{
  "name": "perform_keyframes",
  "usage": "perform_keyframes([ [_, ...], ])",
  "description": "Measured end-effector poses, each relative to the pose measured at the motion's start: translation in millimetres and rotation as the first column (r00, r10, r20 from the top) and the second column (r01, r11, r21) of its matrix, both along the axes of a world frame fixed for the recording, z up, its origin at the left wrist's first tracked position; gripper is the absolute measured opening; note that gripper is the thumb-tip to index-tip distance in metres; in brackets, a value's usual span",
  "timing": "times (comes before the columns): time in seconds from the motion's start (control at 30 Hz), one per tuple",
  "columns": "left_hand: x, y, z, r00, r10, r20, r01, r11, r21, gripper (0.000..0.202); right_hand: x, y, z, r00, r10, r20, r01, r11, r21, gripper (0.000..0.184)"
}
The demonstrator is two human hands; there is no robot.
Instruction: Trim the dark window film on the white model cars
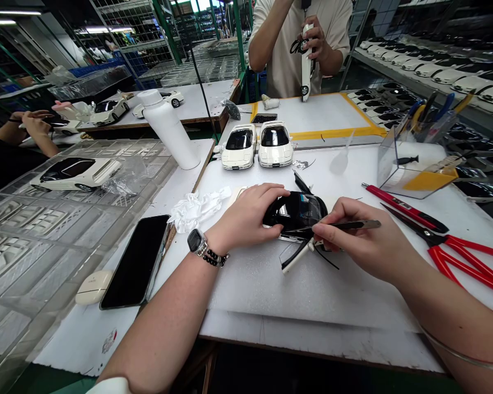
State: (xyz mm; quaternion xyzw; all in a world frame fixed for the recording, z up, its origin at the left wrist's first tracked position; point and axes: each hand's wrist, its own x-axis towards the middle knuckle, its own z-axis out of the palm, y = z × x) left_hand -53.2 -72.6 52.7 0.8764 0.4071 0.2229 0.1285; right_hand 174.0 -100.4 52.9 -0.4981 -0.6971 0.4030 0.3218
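A model car with a dark glossy roof (pixel 294 208) lies on the white work surface in front of me, both of its doors swung out. My left hand (pixel 252 216) is closed around one end of it, thumb and fingers on either side. In my right hand (pixel 355 241) a slim pair of metal tweezers (pixel 363 224) is pinched, its tip reaching to the car's near side by the open door (pixel 296 257). My right fingers hide part of the car body. A thin black strip sticks out below that door.
Two white model cars (pixel 276 143) stand behind. Red-handled cutters (pixel 456 246), a red knife (pixel 406 208) and a clear tool holder (pixel 414 169) are right. Left are crumpled white cloth (pixel 199 208), a phone (pixel 137 262) and a white bottle (pixel 168 128). A co-worker (pixel 299 49) sits opposite.
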Motion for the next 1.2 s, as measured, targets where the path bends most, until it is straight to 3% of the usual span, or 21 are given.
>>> perform_keyframes([
  [1.2,-0.8,0.5,-1.7,1.0,-0.003,-0.006,0.003,1.0,0.003,0.052,-0.8,-0.6,-1.1,1.0,0.002,0.002,-0.002,0.998,0.067,0.028],
])
